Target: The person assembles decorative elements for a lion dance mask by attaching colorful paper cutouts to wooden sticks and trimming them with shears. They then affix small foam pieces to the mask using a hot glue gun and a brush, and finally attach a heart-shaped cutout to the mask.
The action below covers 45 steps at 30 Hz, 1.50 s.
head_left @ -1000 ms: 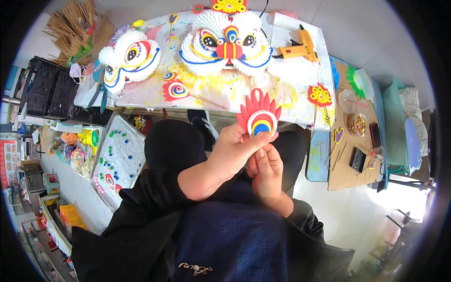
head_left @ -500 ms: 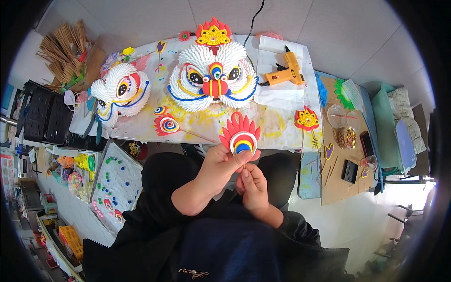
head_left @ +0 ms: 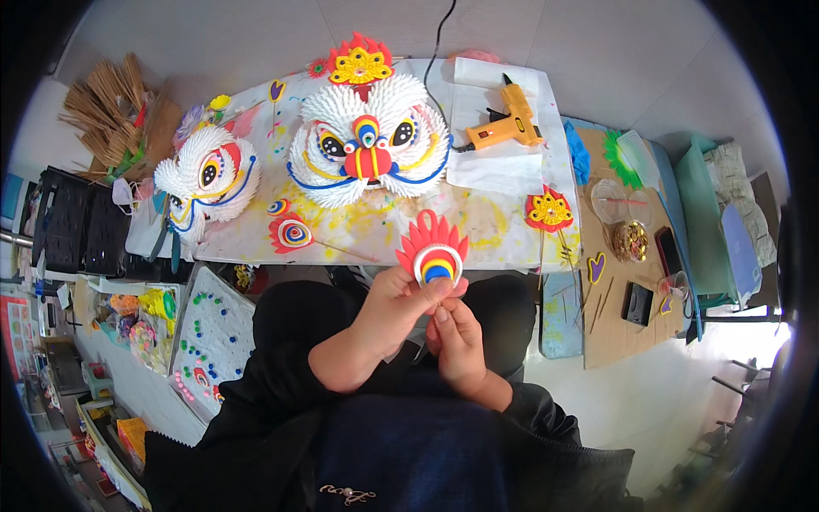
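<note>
The left hand (head_left: 388, 311) pinches the lower edge of a red paper fan ornament (head_left: 432, 252) with scalloped petals and a rainbow-ringed centre, held above the lap at the table's (head_left: 503, 247) near edge. The right hand (head_left: 456, 337), fingers curled shut, touches its base. Beyond lie a white layered-paper lion head (head_left: 367, 145) and a yellow glue gun (head_left: 508, 124).

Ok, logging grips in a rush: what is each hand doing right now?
Left hand: closed on the red flame-shaped paper ornament with rainbow rings.
Right hand: fingers curled just below the ornament, touching its base; a grip cannot be told.
</note>
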Available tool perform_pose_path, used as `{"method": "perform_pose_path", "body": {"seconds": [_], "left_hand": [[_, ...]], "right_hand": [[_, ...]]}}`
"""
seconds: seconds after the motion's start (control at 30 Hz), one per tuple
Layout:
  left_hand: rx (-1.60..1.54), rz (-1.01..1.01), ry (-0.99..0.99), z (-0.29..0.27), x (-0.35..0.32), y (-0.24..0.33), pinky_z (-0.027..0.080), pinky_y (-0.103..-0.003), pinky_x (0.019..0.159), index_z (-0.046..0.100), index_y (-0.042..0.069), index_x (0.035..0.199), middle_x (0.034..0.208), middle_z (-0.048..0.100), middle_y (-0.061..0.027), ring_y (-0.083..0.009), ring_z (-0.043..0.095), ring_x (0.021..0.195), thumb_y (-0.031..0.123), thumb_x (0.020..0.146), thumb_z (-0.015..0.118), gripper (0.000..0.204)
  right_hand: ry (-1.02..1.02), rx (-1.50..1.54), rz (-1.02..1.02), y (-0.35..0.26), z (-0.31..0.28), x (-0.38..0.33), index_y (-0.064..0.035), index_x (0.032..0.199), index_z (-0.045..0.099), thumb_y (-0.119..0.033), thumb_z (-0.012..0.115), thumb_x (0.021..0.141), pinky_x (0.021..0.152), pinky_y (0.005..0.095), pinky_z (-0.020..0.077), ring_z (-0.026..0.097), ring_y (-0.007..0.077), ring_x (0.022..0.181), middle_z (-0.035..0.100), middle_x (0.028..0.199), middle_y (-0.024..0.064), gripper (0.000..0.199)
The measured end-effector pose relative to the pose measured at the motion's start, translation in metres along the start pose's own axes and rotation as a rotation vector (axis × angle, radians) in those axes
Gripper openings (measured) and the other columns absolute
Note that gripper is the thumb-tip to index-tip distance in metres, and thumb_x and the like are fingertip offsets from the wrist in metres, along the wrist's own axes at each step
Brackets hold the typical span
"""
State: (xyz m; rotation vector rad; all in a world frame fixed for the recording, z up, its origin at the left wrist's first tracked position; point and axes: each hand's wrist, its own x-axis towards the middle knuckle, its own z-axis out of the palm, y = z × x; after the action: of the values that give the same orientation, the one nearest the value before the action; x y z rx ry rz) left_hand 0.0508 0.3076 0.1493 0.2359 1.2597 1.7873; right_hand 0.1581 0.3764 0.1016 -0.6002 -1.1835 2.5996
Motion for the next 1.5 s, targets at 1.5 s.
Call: {"method": "perform_pose_path", "body": {"seconds": [1.5], "left_hand": [[0.182,0.232,0.138,0.003,0.030,0.037,0.051,-0.032,0.075,0.051,0.005,0.113,0.097,0.064,-0.0140,-0.0201,0.063,0.081,0.021,0.087,0.060,0.032]], "right_hand": [[0.931,-0.805,-0.303,-0.062,-0.282,-0.002,-0.0006,0.089,0.062,-0.017,0.059,0.086,0.059,0.0274,0.0468,0.062,0.0137,0.063,0.063,0.068,0.0082,0.017]]}}
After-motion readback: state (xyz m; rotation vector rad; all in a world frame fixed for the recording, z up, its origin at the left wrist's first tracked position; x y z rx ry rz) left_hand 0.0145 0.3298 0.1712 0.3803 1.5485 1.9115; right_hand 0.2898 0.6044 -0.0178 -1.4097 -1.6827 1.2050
